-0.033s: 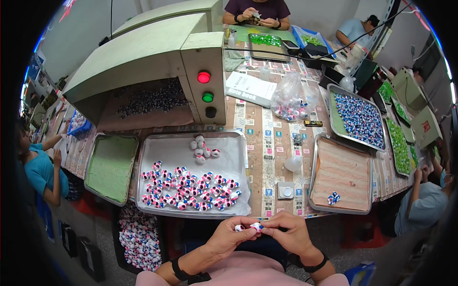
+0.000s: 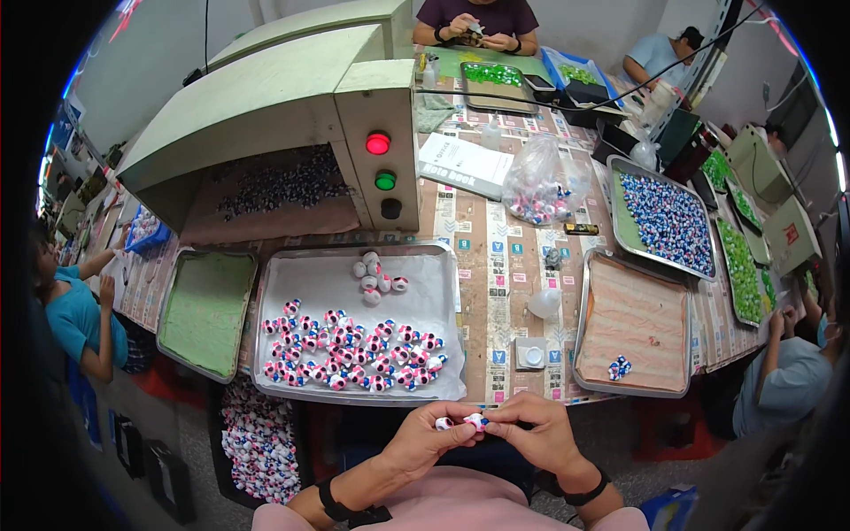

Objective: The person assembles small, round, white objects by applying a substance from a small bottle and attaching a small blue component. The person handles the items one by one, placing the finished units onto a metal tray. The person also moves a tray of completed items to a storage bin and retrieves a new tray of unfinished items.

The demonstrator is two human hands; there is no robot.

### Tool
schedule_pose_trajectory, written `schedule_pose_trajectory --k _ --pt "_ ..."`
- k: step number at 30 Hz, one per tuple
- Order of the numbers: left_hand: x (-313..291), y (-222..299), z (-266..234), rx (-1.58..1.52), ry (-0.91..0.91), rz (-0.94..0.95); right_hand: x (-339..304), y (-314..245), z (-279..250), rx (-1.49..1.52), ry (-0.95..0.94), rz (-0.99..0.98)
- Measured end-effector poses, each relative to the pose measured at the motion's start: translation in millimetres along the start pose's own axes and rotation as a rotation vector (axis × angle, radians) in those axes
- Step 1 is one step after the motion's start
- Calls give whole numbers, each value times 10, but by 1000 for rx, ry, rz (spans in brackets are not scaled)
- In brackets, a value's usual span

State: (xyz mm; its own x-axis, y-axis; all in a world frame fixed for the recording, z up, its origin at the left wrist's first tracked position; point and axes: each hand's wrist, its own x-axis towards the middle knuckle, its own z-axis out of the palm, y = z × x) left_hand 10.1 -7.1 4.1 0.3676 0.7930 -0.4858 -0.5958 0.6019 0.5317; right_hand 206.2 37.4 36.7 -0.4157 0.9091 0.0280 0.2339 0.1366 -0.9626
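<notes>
Together, curled hands (image 2: 428, 442), pinching painted pieces (image 2: 476, 421)

The fingers of the left hand (image 2: 431, 435) and right hand (image 2: 537, 432) partly cover the figures (image 2: 478, 422) they pinch; whether these touch is unclear. The tray (image 2: 310, 274) hides the bin's (image 2: 305, 442) far end. Pieces (image 2: 283, 186) inside the machine (image 2: 248, 133) are too small to tell apart. The upper edge crops the head of the person (image 2: 478, 18) opposite.
</notes>
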Motion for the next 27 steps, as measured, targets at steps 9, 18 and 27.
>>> schedule_pose_trajectory --k 9,18,27 --pt "-66 187 44 226 115 93 4 -69 -96 98 -91 29" --pt "-246 740 -575 1117 716 673 -242 523 -1335 -817 657 109" --pt "-248 741 -597 1108 778 815 -158 805 -1520 -897 517 218"
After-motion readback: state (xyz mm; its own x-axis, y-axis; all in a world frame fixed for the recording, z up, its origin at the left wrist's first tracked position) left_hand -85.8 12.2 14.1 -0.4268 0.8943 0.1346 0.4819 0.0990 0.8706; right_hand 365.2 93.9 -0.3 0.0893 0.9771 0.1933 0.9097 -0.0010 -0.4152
